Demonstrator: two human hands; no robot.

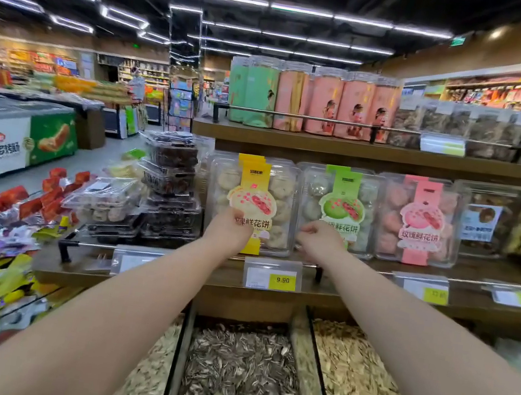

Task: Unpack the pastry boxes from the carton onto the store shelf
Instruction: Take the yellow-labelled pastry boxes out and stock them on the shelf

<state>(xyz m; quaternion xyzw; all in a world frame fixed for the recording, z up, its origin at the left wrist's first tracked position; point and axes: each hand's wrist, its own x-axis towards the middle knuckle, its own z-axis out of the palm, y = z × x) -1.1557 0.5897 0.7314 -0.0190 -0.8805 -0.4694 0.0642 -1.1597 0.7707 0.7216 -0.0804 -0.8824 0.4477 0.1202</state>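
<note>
partly covered yellow pastry box (280, 200), left hand (230, 228) over label

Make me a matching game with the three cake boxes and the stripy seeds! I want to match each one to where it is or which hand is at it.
Things:
1. yellow-label box
2. green-label box
3. pink-label box
4. stripy seeds

Places:
A. right hand in front of its lower left corner
B. loose, below the shelf
C. left hand on its label
D. no hand on it, rightmost of the three boxes

Pairs: 1-C, 2-A, 3-D, 4-B
</note>
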